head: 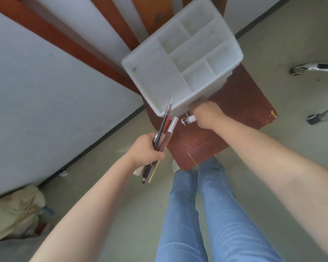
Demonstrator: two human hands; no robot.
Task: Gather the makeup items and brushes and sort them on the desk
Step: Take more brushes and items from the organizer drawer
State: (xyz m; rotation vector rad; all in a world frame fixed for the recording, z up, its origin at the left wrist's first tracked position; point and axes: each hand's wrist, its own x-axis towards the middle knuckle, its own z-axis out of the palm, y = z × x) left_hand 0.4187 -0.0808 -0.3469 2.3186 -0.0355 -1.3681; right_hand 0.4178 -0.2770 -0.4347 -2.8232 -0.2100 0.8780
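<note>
The left hand (147, 148) grips a bunch of pencils and brushes (164, 131). The right hand (206, 113) grabs a small tube (188, 120) by the desk's (244, 103) near edge. The white organizer (151, 76) has nothing in it, so sorting hasn't begun.

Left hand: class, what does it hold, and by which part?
The left hand grips a bundle of pencils and brushes around the lower middle of their shafts.
</note>
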